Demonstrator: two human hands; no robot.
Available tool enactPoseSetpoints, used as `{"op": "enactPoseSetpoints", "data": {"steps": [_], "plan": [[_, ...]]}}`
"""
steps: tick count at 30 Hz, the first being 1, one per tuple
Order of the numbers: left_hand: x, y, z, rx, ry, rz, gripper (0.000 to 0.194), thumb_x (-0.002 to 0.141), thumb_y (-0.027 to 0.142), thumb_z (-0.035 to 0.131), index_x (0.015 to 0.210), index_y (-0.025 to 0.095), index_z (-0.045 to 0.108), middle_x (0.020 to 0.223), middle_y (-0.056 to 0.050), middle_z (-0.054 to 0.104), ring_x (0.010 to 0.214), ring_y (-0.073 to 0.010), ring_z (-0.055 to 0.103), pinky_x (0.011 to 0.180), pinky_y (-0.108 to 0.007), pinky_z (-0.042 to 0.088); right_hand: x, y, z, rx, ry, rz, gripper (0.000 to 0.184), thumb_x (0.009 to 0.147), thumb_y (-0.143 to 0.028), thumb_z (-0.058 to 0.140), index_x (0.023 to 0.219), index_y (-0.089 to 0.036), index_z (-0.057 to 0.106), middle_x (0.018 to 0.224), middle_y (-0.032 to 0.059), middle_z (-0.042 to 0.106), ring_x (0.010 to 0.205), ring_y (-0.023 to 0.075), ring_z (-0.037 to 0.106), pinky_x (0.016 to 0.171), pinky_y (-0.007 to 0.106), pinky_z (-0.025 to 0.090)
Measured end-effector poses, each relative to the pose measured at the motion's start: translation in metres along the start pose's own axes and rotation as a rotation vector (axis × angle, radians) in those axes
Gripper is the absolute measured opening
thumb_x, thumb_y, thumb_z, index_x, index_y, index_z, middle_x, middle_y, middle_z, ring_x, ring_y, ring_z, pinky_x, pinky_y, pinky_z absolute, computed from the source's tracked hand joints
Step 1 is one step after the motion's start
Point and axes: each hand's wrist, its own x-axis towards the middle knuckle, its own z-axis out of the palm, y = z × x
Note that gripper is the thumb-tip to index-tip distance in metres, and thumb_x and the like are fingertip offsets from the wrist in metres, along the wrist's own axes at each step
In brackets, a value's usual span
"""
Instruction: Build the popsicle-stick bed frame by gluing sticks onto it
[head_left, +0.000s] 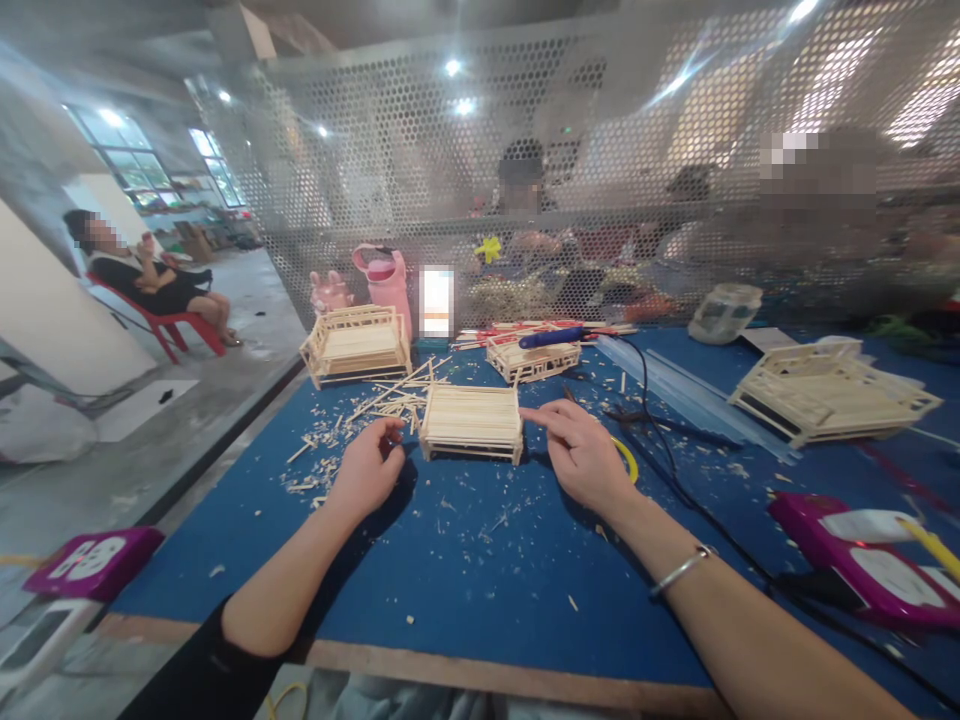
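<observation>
A miniature bed (474,412) built of thin wooden sticks stands upright on the blue tabletop in front of me. My left hand (373,462) rests just to its left, loosely curled, with a gap between thumb and fingers and nothing visible in it. On the other side, my right hand (581,450) points its index finger at the bed's right end post; the tip is at or very near it, and contact is hard to make out. The other right fingers are bent, holding nothing that I can see. Loose wooden sticks (401,400) lie behind my left hand.
More stick models stand behind: one at left (356,345), one at centre (536,358) under a blue-handled tool (551,338), and one at right (832,395). A black cable (675,480) crosses the right side to a purple power strip (862,560). A perforated metal screen (420,150) closes the back.
</observation>
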Motion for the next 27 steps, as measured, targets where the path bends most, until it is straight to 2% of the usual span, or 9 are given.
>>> {"op": "enactPoseSetpoints", "data": {"steps": [20,27], "plan": [[0.0001,0.0014,-0.0005,0.019,-0.021,0.002,0.031,0.07,0.017,0.045,0.099,0.016,0.059,0.084,-0.004,0.066,0.074,-0.0177,0.062,0.075,-0.031,0.051,0.001,-0.0022,-0.0013,-0.01,-0.008,0.006,0.048,0.074,0.0,0.041,0.106,-0.023,0.068,0.091,0.0069,0.064,0.085,0.0202,0.061,0.074,0.035,0.049],[-0.0014,0.0024,-0.0015,0.018,-0.05,0.028,0.041,0.07,0.019,0.045,0.109,0.015,0.059,0.088,-0.004,0.067,0.07,-0.0167,0.06,0.072,-0.029,0.051,0.0013,-0.0028,-0.0016,-0.004,-0.013,0.008,0.047,0.075,-0.001,0.04,0.106,-0.023,0.068,0.09,0.0069,0.065,0.084,0.0198,0.061,0.073,0.034,0.05]]}}
